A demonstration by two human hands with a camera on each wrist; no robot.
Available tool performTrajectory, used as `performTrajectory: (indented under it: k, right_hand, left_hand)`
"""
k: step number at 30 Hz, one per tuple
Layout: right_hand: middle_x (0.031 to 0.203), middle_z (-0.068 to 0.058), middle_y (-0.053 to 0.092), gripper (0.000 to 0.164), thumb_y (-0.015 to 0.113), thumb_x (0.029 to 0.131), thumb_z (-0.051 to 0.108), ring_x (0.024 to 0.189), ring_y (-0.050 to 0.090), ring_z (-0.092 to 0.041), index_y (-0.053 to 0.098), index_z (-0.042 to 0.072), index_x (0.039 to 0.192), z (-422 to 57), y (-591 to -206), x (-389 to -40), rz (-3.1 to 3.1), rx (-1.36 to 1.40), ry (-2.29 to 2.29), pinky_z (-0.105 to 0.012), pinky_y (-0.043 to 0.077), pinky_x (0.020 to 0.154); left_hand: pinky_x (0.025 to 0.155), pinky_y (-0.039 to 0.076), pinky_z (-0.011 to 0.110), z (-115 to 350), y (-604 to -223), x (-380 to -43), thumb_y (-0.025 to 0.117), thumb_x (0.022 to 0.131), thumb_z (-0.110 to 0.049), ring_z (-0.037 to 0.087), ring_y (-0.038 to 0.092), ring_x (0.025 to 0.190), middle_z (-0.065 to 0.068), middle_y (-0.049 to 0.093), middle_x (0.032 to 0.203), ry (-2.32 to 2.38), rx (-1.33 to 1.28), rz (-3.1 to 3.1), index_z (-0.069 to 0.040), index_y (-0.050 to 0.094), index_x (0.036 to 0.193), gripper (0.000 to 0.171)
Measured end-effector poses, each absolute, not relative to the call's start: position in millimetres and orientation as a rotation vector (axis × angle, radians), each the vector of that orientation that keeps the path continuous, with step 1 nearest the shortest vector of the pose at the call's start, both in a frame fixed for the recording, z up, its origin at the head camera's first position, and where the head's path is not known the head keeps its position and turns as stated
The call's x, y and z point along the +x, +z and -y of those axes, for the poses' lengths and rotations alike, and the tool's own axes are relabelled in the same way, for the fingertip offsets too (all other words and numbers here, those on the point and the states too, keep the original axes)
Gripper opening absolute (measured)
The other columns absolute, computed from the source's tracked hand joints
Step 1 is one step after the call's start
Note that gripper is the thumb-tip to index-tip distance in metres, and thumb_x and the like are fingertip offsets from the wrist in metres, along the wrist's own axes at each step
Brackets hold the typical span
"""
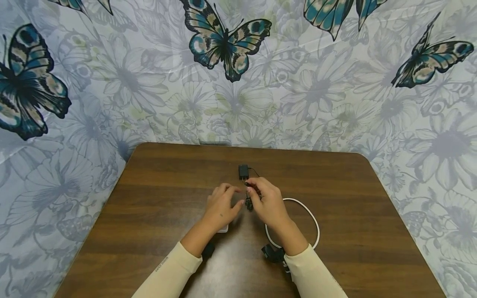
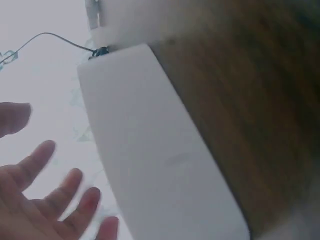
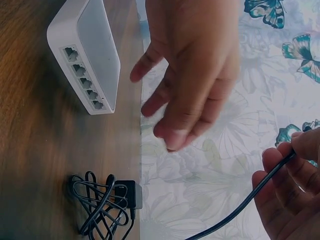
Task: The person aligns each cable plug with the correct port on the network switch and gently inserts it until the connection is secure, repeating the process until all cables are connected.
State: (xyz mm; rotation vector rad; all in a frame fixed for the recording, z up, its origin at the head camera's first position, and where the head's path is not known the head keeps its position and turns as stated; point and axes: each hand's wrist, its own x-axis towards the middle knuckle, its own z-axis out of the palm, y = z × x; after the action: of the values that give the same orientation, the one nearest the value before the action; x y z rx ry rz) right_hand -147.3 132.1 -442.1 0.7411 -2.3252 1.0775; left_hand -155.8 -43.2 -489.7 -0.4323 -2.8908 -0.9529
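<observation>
My right hand (image 1: 269,203) pinches a thin black cable (image 3: 240,207) between thumb and fingers; the cable's end is hidden by the fingers. My left hand (image 1: 220,208) is just left of it, fingers spread and apart from the cable. A white network switch (image 3: 102,47) with several ports along one side stands on the table, mostly hidden under my left forearm in the head view. Its plain white top (image 2: 145,135) fills the left wrist view. Beyond the hands lies a black power adapter (image 1: 243,171), its prongs towards me, with a tangled bundle of black cord (image 3: 97,205) beside it.
A white cable loop (image 1: 317,225) curves around my right wrist. The brown wooden table (image 1: 167,174) has rounded far corners. Behind it hangs a cloth (image 1: 253,111) printed with butterflies and flowers.
</observation>
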Motion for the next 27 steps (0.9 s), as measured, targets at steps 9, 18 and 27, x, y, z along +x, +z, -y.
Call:
performTrajectory:
  k: [9,18,27]
  right_hand:
    - [0.098,-0.007,0.069,0.017,0.067,0.093,0.002,0.083,0.068,-0.016,0.067,0.001,0.11,-132.6,-442.7,-145.1,2.331,0.719,1.094,-0.027,0.058,0.07]
    - [0.096,-0.006,0.069,0.016,0.068,0.093,0.003,0.082,0.067,-0.014,0.068,0.001,0.108,-132.5,-444.8,-146.8,2.316,0.737,1.095,-0.026,0.057,0.069]
    - [0.098,-0.005,0.069,0.016,0.067,0.093,0.004,0.084,0.067,-0.014,0.067,0.003,0.109,-132.8,-443.5,-146.7,2.332,0.733,1.112,-0.027,0.057,0.069]
  left_hand:
    - [0.094,0.042,0.065,45.4,-492.3,-154.6,0.072,0.09,-0.04,0.036,0.043,0.132,0.01,0.052,0.139,-0.813,-0.359,3.049,-0.021,0.063,0.13,0.045]
    - [0.097,0.038,0.07,47.3,-493.3,-156.2,0.076,0.087,-0.04,0.038,0.036,0.137,0.011,0.048,0.145,-0.73,-0.283,3.124,-0.019,0.061,0.133,0.053]
    - [0.094,0.041,0.068,49.0,-494.6,-157.3,0.078,0.086,-0.036,0.039,0.038,0.135,0.011,0.049,0.141,-0.708,-0.281,3.135,-0.019,0.06,0.134,0.054]
